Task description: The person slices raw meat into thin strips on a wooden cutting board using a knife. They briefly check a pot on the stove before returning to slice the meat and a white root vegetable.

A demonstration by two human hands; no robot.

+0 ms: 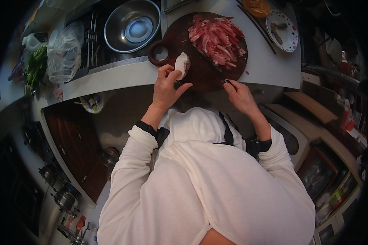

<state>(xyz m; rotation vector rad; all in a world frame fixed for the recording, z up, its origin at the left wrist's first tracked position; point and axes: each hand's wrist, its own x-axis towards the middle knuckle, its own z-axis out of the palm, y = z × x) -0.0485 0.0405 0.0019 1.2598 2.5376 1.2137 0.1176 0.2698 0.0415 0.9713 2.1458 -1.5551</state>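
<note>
On a round dark wooden cutting board point(199, 70) lies a small piece of raw meat with white fat point(182, 65). The fingertips of my left hand point(168, 84) touch its near end, while the thumb is spread away from it; whether the hand grips the piece I cannot tell. My right hand point(240, 95) is closed around the black handle of a knife point(228, 81). The dark blade points away from me, along the near left side of a heap of sliced raw red meat point(217, 39). Part of the blade is hard to make out against the board.
Left of the board stands a steel bowl point(110, 33). Beyond it are a clear plastic bag point(64, 58) and green vegetables point(36, 65). To the right lie dark chopsticks point(260, 29), a dotted plate point(289, 38) and cut pumpkin point(257, 7). The counter edge point(110, 87) runs before me.
</note>
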